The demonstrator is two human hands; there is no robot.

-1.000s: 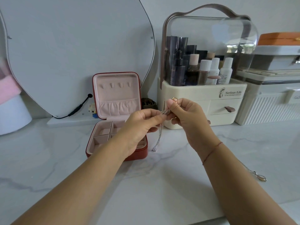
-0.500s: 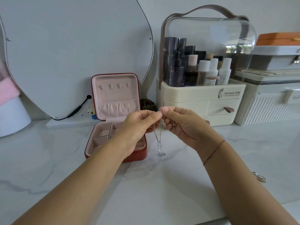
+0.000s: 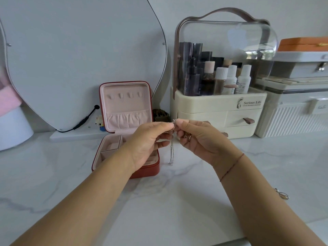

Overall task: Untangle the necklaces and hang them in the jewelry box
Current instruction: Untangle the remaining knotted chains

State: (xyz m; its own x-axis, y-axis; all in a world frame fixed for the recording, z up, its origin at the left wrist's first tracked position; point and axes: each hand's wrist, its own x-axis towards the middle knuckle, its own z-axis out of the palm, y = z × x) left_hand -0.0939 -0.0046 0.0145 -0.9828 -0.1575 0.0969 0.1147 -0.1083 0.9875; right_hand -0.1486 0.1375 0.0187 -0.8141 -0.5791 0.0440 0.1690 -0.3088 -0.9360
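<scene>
The thin silver chain necklace (image 3: 171,151) now hangs straighter than a second ago, at frame centre. The left hand (image 3: 150,139) and right hand (image 3: 200,139) each hold its top in a pinching grip. Its lower end apparently reaches the white marble tabletop (image 3: 177,201) beside the open red jewelry box (image 3: 147,172). Nothing is hung yet.

One left hand (image 3: 145,142), one right hand (image 3: 200,139); one jewelry box (image 3: 147,172), four lid hooks (image 3: 121,95); one mirror (image 3: 79,59)
</scene>
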